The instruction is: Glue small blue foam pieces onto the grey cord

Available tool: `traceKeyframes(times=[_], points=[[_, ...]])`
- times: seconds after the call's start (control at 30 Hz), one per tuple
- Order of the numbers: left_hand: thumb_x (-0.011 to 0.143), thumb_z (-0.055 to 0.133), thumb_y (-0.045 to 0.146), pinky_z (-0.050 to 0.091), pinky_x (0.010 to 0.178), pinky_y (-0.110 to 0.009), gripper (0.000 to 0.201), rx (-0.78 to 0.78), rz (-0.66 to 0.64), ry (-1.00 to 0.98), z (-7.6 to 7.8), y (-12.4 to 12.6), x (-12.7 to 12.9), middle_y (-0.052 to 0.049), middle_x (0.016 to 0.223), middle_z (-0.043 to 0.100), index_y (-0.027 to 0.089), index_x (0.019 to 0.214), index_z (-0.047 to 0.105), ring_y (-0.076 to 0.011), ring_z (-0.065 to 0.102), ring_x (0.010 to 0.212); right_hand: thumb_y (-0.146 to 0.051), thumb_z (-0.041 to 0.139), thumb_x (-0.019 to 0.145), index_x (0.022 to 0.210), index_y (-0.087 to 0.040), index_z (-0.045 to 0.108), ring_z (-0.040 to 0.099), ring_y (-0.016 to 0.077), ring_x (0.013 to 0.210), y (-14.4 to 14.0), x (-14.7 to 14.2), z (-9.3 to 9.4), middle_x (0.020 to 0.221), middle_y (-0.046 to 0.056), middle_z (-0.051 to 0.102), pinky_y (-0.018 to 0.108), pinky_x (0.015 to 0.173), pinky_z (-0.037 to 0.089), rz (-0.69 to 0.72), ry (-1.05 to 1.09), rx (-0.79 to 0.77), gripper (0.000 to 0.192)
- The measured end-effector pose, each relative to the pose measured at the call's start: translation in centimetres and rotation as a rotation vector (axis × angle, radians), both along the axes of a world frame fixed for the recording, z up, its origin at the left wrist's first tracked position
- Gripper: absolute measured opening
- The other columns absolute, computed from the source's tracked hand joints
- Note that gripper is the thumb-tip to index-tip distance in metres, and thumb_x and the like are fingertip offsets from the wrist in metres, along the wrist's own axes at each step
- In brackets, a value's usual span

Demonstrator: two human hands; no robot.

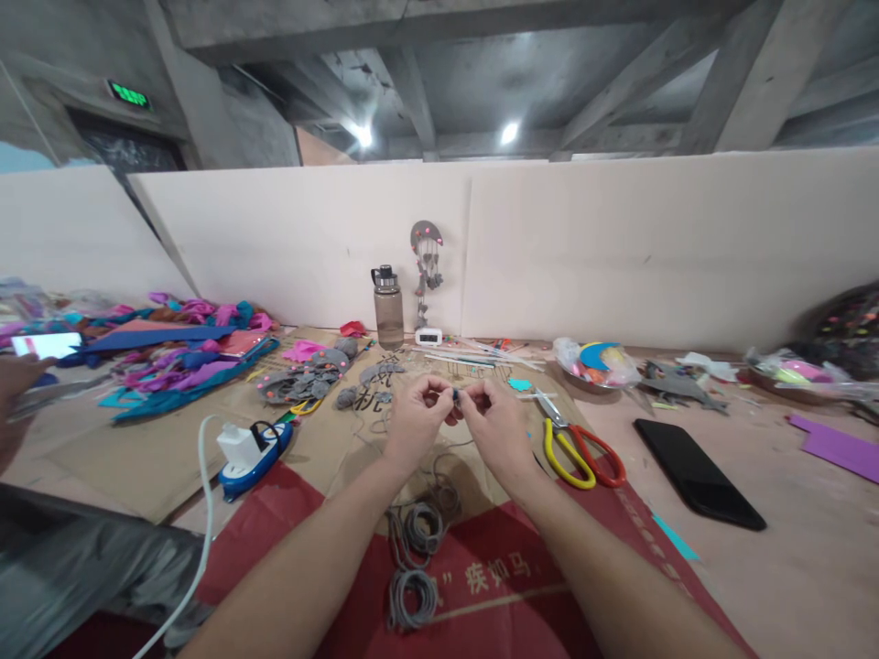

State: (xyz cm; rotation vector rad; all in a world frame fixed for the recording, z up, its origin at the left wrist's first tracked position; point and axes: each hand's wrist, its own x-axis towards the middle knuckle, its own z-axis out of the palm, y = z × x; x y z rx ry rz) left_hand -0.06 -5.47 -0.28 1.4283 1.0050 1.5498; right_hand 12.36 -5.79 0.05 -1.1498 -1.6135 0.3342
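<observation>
My left hand [414, 419] and my right hand [495, 423] meet in front of me above the table, fingertips pinched together on a small dark piece [456, 395] joined to a thin grey cord. The grey cord [414, 540] hangs down from my fingers and lies in loose coils on the red printed sheet [481, 586] between my forearms. Yellow-and-red scissors [575, 447] lie just right of my right hand.
A black phone [697, 472] lies at the right, a blue power strip with white plug [253, 448] at the left. Grey felt shapes [306, 377], a water bottle [388, 307], a small white clock [428, 336] and coloured felt scraps [179, 352] sit farther back. Another person's hand [17, 389] is at far left.
</observation>
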Motion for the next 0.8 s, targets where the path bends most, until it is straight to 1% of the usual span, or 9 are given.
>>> traceKeyframes(times=[0.2, 0.37, 0.47, 0.53, 0.57, 0.67, 0.73, 0.8], points=[[0.077, 0.063, 0.027, 0.049, 0.051, -0.02, 0.013, -0.005, -0.005, -0.003, 0.0, -0.1, 0.0, 0.002, 0.056, 0.062, 0.015, 0.076, 0.058, -0.0096, 0.059, 0.049, -0.028, 0.057, 0.082, 0.066, -0.02, 0.057, 0.051, 0.0148, 0.065, 0.0, 0.0, 0.0, 0.068, 0.001, 0.059, 0.028, 0.063, 0.036, 0.006, 0.004, -0.007, 0.018], [0.077, 0.063, 0.028, 0.049, 0.051, -0.02, 0.014, -0.013, -0.03, -0.018, -0.1, 0.0, -0.1, 0.001, 0.056, 0.062, 0.015, 0.076, 0.058, -0.0096, 0.059, 0.049, -0.03, 0.056, 0.083, 0.066, -0.021, 0.054, 0.052, 0.0153, 0.066, 0.0, 0.0, -0.2, 0.068, 0.001, 0.058, 0.028, 0.064, 0.037, 0.018, 0.027, -0.024, 0.019], [0.078, 0.063, 0.029, 0.049, 0.051, -0.021, 0.015, -0.02, -0.047, -0.026, -0.2, 0.2, -0.1, 0.001, 0.057, 0.062, 0.015, 0.077, 0.057, -0.0101, 0.059, 0.049, -0.032, 0.058, 0.081, 0.079, -0.021, 0.054, 0.051, 0.0147, 0.063, 0.3, 0.1, -0.4, 0.069, -0.002, 0.056, 0.027, 0.061, 0.038, 0.042, 0.115, -0.075, 0.012], [0.078, 0.063, 0.03, 0.05, 0.052, -0.022, 0.017, -0.026, -0.062, -0.029, -0.2, 0.4, -0.2, 0.0, 0.057, 0.063, 0.015, 0.078, 0.057, -0.0107, 0.06, 0.05, -0.035, 0.06, 0.078, 0.089, -0.021, 0.055, 0.049, 0.0145, 0.06, 0.6, 0.2, -0.6, 0.067, -0.003, 0.054, 0.027, 0.058, 0.038, 0.078, 0.179, -0.12, 0.018], [0.077, 0.064, 0.031, 0.051, 0.053, -0.023, 0.018, -0.032, -0.075, -0.033, -0.2, 0.4, -0.2, 0.0, 0.057, 0.063, 0.014, 0.079, 0.057, -0.011, 0.06, 0.051, -0.035, 0.059, 0.078, 0.091, -0.02, 0.056, 0.049, 0.0146, 0.06, 0.8, 0.3, -0.6, 0.066, -0.003, 0.054, 0.027, 0.058, 0.038, 0.104, 0.198, -0.144, 0.02], [0.076, 0.065, 0.034, 0.053, 0.055, -0.025, 0.022, -0.048, -0.158, -0.065, -0.1, 0.4, -0.3, -0.001, 0.059, 0.064, 0.014, 0.081, 0.058, -0.0128, 0.062, 0.053, -0.037, 0.056, 0.079, 0.082, -0.019, 0.061, 0.049, 0.0148, 0.061, 1.1, 0.6, -0.6, 0.067, -0.001, 0.057, 0.028, 0.059, 0.038, 0.156, 0.203, -0.19, 0.018], [0.075, 0.066, 0.036, 0.055, 0.059, -0.028, 0.026, -0.062, -0.217, -0.077, 0.0, 0.5, -0.4, -0.003, 0.062, 0.066, 0.014, 0.085, 0.059, -0.0147, 0.065, 0.057, -0.036, 0.056, 0.079, 0.077, -0.019, 0.061, 0.049, 0.0147, 0.062, 1.2, 0.7, -0.6, 0.068, 0.0, 0.059, 0.028, 0.06, 0.038, 0.144, 0.188, -0.186, 0.018], [0.074, 0.068, 0.037, 0.057, 0.06, -0.03, 0.028, -0.084, -0.234, -0.057, 0.0, 0.6, -0.5, -0.003, 0.064, 0.067, 0.014, 0.086, 0.059, -0.0158, 0.067, 0.059, -0.034, 0.056, 0.079, 0.074, -0.019, 0.061, 0.048, 0.0143, 0.061, 1.1, 0.8, -0.4, 0.066, -0.001, 0.058, 0.027, 0.059, 0.037, 0.111, 0.159, -0.168, 0.016]])
